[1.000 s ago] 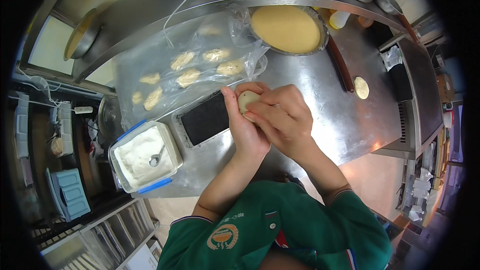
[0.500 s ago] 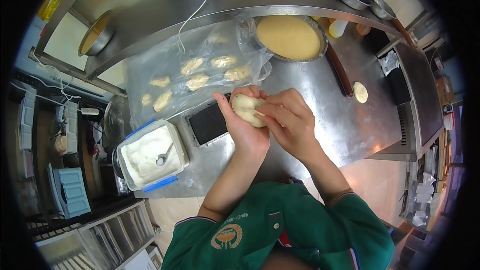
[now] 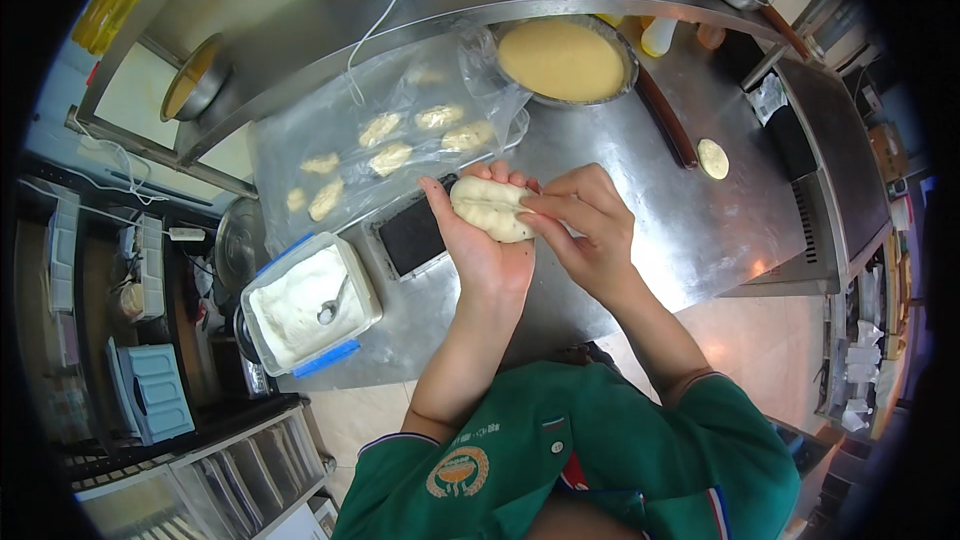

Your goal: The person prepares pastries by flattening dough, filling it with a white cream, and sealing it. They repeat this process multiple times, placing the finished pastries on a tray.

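Note:
My left hand (image 3: 490, 265) cups a pale piece of dough (image 3: 485, 208) in its palm, with the fingers curled round its far side. A lengthwise seam runs along the top of the dough, and small dark specks show on it. At the dough's right end, the thumb and fingertips of my right hand (image 3: 592, 230) pinch the seam. Both hands are above the steel table (image 3: 600, 165). Close by on the left lies a black rectangular slab (image 3: 412, 237) with a light edge.
Left stands a clear tub (image 3: 366, 318) of white powder (image 3: 285, 310) with a spoon (image 3: 327, 312). Several dough pieces (image 3: 390, 159) lie under plastic sheeting (image 3: 280, 155). At the back are a bowl (image 3: 632, 70) of yellow contents and a brown stick (image 3: 666, 118). A dough disc (image 3: 713, 158) lies right.
The dough has turned and shifted slightly left in my left hand; its pinched seam now reaches across the top. My right fingers still pinch it. The whole view has shifted a little.

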A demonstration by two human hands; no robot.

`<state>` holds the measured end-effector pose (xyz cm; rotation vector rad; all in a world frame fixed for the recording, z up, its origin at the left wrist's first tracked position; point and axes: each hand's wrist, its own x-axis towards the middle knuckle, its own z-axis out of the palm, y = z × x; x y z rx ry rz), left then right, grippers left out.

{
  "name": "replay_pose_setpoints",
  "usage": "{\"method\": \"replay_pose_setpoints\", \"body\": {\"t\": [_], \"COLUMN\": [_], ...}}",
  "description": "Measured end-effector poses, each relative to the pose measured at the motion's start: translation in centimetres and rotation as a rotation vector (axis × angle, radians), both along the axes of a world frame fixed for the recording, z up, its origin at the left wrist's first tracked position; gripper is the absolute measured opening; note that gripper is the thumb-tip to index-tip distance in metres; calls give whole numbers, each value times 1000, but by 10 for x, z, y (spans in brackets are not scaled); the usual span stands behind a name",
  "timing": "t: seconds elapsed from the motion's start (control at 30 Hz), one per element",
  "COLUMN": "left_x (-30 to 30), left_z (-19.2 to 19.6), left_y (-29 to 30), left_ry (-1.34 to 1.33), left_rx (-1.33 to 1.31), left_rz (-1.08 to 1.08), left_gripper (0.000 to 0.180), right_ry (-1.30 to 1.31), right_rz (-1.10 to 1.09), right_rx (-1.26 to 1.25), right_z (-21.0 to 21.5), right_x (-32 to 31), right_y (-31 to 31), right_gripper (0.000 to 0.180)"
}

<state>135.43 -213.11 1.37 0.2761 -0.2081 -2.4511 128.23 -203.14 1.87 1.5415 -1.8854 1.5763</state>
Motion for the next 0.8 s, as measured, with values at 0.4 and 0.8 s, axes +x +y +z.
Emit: {"method": "replay_pose_setpoints", "body": {"t": [0.4, 0.8], "left_x": [17, 23], "left_z": [7, -10], "left_y": [25, 57], "left_ry": [-199, -165], "left_rx": [9, -276], "left_rz": [-142, 124], "left_gripper": [75, 76], "right_ry": [87, -35], "right_rz": [329, 287], "right_rx": [73, -39], "right_z": [5, 32], "right_x": [-3, 30], "right_y": [-7, 4], "right_gripper": [40, 35]}}
